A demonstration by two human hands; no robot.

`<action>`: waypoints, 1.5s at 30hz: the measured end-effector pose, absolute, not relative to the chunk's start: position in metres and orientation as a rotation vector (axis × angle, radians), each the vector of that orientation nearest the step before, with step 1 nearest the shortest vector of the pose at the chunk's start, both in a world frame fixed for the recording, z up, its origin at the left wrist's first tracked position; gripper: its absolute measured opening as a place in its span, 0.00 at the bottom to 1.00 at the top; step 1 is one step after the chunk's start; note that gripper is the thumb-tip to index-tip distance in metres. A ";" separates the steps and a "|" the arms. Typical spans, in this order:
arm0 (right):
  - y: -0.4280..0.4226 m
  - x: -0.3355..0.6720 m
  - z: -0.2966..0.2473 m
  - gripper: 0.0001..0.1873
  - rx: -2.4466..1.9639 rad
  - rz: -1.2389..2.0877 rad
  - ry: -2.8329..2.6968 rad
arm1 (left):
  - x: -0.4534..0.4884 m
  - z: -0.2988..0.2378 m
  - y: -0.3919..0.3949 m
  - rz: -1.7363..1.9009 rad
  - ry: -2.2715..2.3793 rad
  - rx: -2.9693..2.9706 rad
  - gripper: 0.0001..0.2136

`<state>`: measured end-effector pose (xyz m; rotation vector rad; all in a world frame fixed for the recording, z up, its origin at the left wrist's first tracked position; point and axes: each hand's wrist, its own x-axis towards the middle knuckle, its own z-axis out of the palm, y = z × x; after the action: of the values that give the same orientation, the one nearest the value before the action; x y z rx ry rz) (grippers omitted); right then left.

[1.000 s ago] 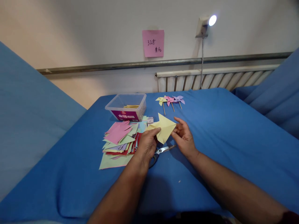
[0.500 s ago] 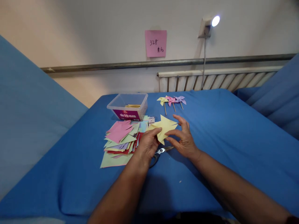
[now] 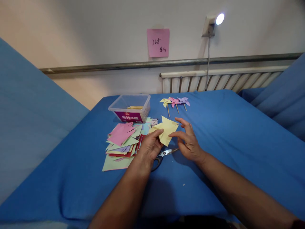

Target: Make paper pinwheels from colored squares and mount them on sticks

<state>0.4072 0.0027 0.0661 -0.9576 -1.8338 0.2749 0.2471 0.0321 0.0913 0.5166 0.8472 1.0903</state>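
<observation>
A piece of yellow paper [image 3: 168,127], cut in from its edges into pointed flaps, is pinched between the thumb and fingers of my left hand [image 3: 153,143]. My right hand [image 3: 188,140] is at the paper's right side, fingers curved and apart; its index fingertip reaches the paper's edge, though firm contact is hard to make out. Under the hands lie scissors [image 3: 169,151] with dark handles, partly hidden by my left hand. To the left, a stack of coloured paper [image 3: 121,133] has cut pink sheets on top.
Behind the stack stands a clear plastic box [image 3: 130,99] holding thin sticks [image 3: 135,107]. Three paper pinwheels [image 3: 174,101] on sticks lie at the back of the blue-covered table [image 3: 228,133]. Beside the papers sits a small pale box [image 3: 154,121]. A radiator [image 3: 221,76] lines the wall.
My right thumb has drawn away from the paper's lower edge, and the flap there now lies flatter. The paper has shifted slightly left in my left hand.
</observation>
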 end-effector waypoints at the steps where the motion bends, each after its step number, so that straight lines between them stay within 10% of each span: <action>1: 0.003 0.407 0.066 0.17 -0.959 0.249 -1.857 | 0.247 0.092 0.032 1.086 0.847 0.522 0.11; 8: 0.007 0.402 0.065 0.03 -0.993 0.187 -1.795 | 0.254 0.089 0.028 1.067 0.848 0.561 0.11; 45: 0.012 0.397 0.056 0.06 -1.248 0.417 -1.496 | 0.265 0.080 0.024 1.067 0.935 0.639 0.15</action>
<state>0.3971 0.0115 0.0562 -1.2479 -1.4957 0.4171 0.2647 0.0238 0.0804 0.6386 0.9353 1.0670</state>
